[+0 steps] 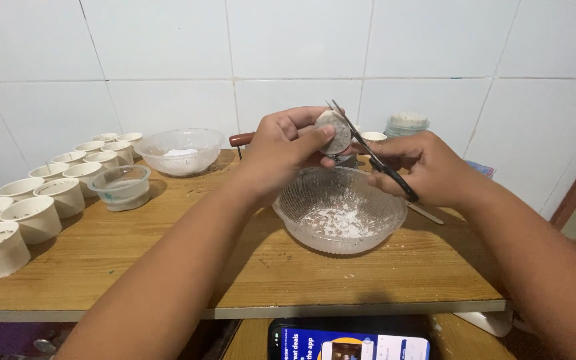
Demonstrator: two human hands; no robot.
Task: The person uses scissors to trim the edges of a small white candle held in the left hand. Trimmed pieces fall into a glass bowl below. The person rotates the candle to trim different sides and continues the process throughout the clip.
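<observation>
We are gripping pale round piece (334,131) in left hand (281,148), above glass bowl (301,200) on wooden table (168,247); right hand (428,167) clutching scissors (375,160), blades touching piece.

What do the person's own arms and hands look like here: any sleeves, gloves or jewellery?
Both forearms are bare, with no sleeves in view. The left hand and right hand wear no gloves, and no rings, watch or bracelet show. Fingernails look short and unpainted.

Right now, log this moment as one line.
left hand: holds round grey-white lump | right hand: black-handled scissors against lump | below: ribbed clear glass bowl
</observation>
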